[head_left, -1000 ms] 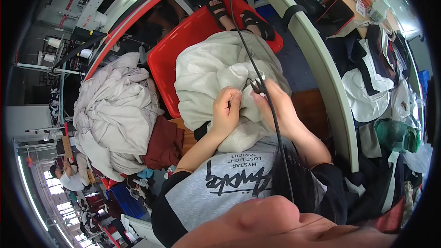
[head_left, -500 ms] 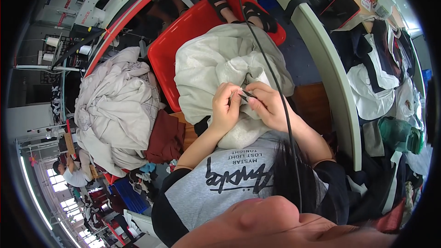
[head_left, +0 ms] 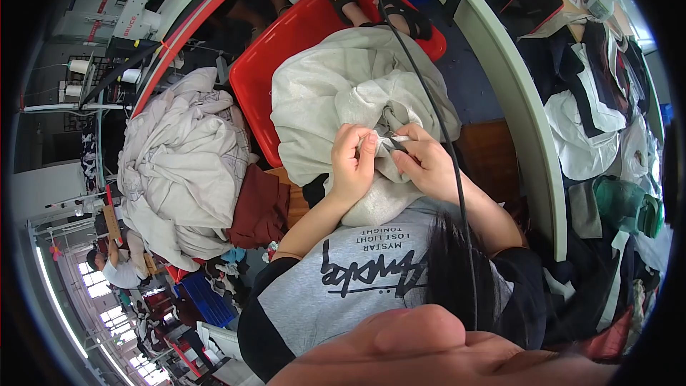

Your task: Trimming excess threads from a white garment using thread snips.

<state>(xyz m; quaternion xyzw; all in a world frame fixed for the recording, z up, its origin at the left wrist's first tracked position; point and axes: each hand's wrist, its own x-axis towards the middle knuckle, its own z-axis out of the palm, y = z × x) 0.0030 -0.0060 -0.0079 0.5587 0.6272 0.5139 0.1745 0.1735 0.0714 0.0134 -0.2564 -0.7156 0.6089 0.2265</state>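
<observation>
A bundled pale grey-cream garment (head_left: pixel 311 93) lies over my lap and a red plastic bin. My left hand (head_left: pixel 353 163) is closed, thumb and fingers pinching a fold of this cloth. Close beside it, my right hand (head_left: pixel 431 166) is closed round a small dark pointed tool (head_left: pixel 397 144), its exact kind too small to make out. The tool's tip points toward the pinched fold, and whether it touches the cloth I cannot tell. Gathered folds rise just beyond my fingertips.
Left of me lies a large heap of light cloth (head_left: pixel 182 164), with dark red fabric (head_left: pixel 259 207) beside it. The red bin (head_left: pixel 250 100) stands ahead. A curved table edge (head_left: pixel 518 93) runs along my right, and a black cable (head_left: pixel 421 75) hangs across the view.
My hands have moved slightly apart, and the dark tool has shifted a little to the right with my right hand. The garment's folds near my fingers have opened somewhat.
</observation>
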